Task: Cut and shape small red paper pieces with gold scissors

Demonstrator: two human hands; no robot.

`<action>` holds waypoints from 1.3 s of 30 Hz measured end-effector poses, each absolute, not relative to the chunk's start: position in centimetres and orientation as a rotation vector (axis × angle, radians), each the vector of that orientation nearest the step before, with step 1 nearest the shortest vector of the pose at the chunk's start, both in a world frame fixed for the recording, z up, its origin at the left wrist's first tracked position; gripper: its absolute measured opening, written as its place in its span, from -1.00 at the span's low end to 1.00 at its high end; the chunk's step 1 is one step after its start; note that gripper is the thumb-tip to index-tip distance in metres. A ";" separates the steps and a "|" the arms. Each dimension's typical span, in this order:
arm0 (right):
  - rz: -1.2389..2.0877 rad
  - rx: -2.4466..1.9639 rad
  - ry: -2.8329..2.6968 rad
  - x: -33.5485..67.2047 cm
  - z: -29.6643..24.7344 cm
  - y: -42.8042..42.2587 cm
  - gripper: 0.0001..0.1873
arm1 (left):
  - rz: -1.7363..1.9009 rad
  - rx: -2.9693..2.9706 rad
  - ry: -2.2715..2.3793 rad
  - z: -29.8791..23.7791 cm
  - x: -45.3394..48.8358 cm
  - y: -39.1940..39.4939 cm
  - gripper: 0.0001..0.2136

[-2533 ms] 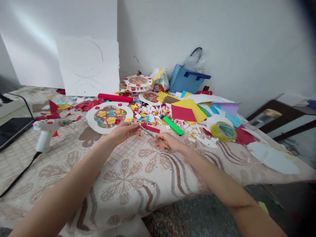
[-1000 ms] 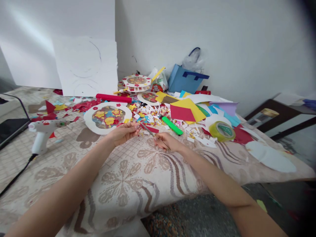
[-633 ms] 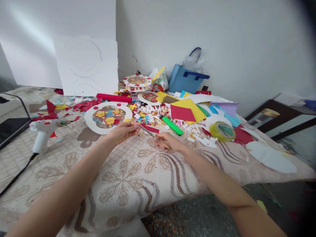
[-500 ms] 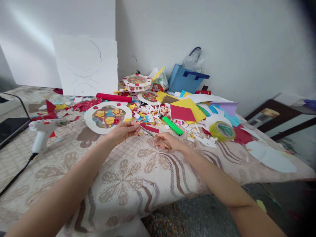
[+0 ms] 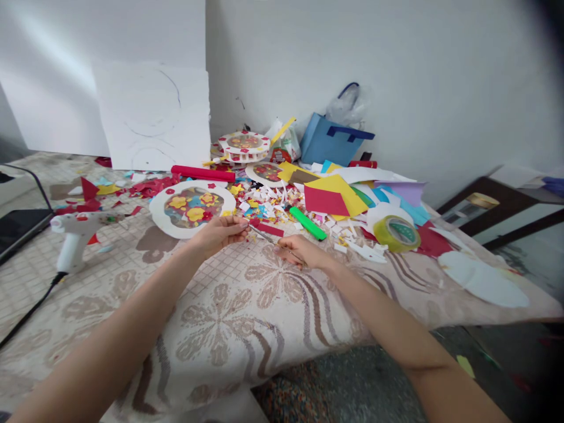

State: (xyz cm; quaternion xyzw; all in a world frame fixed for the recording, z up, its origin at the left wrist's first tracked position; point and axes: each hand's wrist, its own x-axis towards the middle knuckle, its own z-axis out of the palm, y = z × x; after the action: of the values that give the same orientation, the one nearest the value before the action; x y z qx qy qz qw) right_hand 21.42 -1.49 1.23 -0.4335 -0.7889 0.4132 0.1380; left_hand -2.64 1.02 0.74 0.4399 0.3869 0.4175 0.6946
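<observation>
My right hand (image 5: pixel 298 251) rests on the patterned cloth (image 5: pixel 229 317) with its fingers closed on the handles of small metal scissors (image 5: pixel 263 235), whose blades point up and left. My left hand (image 5: pixel 219 234) pinches something tiny at the blade tips; I cannot make it out. Just behind my left hand lies a white paper disc (image 5: pixel 190 201) covered with red, yellow and blue paper flowers.
A white glue gun (image 5: pixel 77 231) with a black cord lies at the left. Paper scraps (image 5: pixel 268 207), a green marker (image 5: pixel 308 223), coloured sheets (image 5: pixel 335 197), a yellow tape roll (image 5: pixel 396 233), a red tube (image 5: pixel 203 173), a blue bag (image 5: pixel 331 144) and a white board (image 5: pixel 152 117) crowd the back.
Both hands stay almost where they were, with only slight shifts of the scissors and fingers. The camera has drifted a little.
</observation>
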 end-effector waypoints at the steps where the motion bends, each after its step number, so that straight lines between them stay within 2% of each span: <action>1: 1.177 -1.255 -2.293 21.4 1.2 -1.5 -0.52 | 0.928 0.988 0.865 0.8 -2.6 1.0 -0.85; 11: 1.114 -1.265 -2.347 21.4 1.6 -1.5 -0.48 | 0.909 1.022 0.878 1.1 -2.6 0.8 -0.86; 18: 0.808 -1.244 -2.482 21.2 1.7 -1.1 -0.50 | 0.923 1.010 0.916 1.0 -2.5 0.8 -0.84; 27: 0.633 -1.254 -2.561 21.3 1.3 -0.8 -0.48 | 0.927 0.998 0.907 1.0 -2.5 0.8 -0.86; 39: 0.602 -1.258 -2.518 20.8 1.0 -1.0 -0.49 | 0.998 0.902 0.870 1.2 -2.2 0.6 -0.92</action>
State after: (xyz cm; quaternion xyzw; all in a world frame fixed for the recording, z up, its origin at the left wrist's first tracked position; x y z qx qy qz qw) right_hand 20.81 -1.01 0.99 -0.4333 -0.8672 0.2074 0.1311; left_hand -2.17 0.63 1.19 0.4043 0.3901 0.4474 0.6959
